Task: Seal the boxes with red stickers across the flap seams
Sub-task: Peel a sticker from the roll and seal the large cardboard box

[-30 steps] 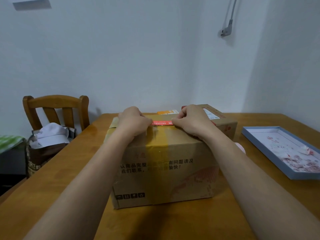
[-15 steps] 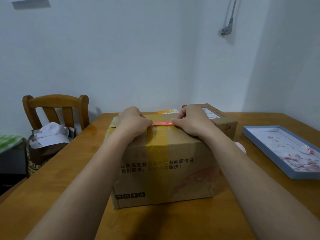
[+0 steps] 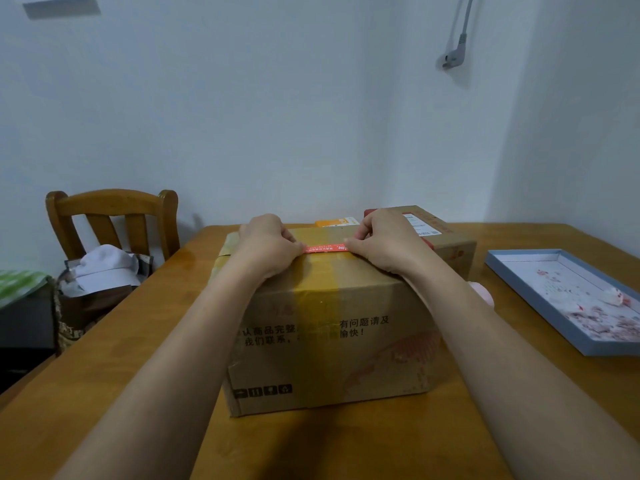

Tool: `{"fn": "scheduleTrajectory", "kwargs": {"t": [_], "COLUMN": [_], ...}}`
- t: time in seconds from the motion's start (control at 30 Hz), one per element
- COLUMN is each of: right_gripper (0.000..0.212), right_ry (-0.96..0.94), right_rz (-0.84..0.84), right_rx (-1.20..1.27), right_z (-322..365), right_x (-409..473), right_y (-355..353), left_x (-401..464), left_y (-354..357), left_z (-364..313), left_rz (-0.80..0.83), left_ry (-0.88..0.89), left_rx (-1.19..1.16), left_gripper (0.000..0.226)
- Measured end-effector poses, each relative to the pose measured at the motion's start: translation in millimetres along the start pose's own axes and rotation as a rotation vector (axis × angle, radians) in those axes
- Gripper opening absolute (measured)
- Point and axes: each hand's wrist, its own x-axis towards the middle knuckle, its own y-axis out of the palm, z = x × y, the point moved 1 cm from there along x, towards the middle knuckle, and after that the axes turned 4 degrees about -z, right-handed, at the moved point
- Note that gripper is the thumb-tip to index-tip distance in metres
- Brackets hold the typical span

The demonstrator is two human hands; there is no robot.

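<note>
Red sticker: long axis left-right across box top, ends pinched by left hand and right hand.

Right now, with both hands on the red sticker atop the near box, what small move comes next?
Probably press it flat. The left hand and right hand pinch the ends of the red sticker, stretched across the yellow tape on the near box.
</note>
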Motion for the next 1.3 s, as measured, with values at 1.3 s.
{"fn": "scheduleTrajectory", "kwargs": {"t": [1.3], "right_gripper": [0.046], "right_ry": [-0.229], "right_rz": [-0.060], "right_rx": [-0.058], "right_z": [21.8], "right_x": [-17.6], "right_y": [-5.6], "left_x": [-43.5], "left_y": [-7.8], "left_z": [-14.0], "left_rz": [-0.021], "left_ry": [0.393], "left_rx": [0.237], "left_gripper": [0.048]}}
